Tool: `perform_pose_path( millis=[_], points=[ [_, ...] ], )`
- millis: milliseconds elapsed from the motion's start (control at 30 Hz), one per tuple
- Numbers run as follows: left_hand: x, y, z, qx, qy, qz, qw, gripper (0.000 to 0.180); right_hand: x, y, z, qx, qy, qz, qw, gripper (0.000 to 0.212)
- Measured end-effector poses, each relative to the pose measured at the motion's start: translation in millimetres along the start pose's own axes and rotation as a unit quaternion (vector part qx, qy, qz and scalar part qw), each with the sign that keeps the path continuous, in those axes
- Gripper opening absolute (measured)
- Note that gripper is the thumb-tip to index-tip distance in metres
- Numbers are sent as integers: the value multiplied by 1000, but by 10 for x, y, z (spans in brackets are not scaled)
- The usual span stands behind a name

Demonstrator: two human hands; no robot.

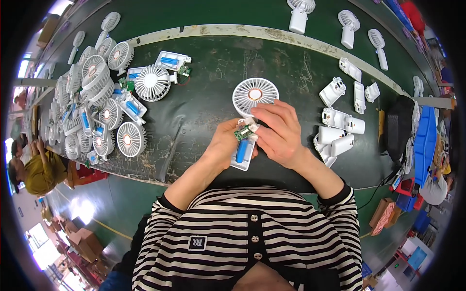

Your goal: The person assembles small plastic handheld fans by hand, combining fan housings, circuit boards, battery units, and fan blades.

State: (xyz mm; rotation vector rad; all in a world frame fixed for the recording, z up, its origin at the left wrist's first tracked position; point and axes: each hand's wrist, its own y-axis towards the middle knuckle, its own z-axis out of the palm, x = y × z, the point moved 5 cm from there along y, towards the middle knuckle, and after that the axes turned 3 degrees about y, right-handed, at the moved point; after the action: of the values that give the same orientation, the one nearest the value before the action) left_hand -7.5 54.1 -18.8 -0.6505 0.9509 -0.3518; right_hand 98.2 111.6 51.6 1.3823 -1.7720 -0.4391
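Holding the open white handle (240,167) of a little fan, the left hand (224,139) has its fingers curled around it, close to the middle of the near edge of the table (204,87). The right hand (279,131) is bent over the same fan, with its fingertips close together by the neck and the green circuit board (243,132) – I cannot tell if they are pinching a part. A blue battery (241,151) sits in the handle, on the near side of the board. The round fan head (255,97) points to the far edge, with its face up and an orange ring in the middle. Along the left edge is a big heap of white fans (97,75), many with blue batteries showing. Between the heap and the hands, nearer the far edge, another fan head (152,83) lies by an open handle with a blue battery (170,60). Toward the right edge lie loose white handle shells (334,92), some bunched up, some apart. A pale strip (233,31) runs along the far edge, and past it – near the far right corner – a few whole white fans (347,36) lie on a green surface (218,12).
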Motion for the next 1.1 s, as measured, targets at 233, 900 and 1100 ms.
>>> perform_pose_path(
  millis=[233, 900, 1100],
  points=[
    [6, -36, 26, -3, 27, -26, 999, 23, 63, 66, -41, 54, -26, -62, 996, 23],
    [26, 37, -28, -15, -113, 9, 993, 28, -83, 58, -39, 105, 50, 85, 990, 21],
    [14, 26, -29, 18, -102, 8, 995, 32, -101, 66, -36, 117, 86, 90, 985, 20]
  ],
)
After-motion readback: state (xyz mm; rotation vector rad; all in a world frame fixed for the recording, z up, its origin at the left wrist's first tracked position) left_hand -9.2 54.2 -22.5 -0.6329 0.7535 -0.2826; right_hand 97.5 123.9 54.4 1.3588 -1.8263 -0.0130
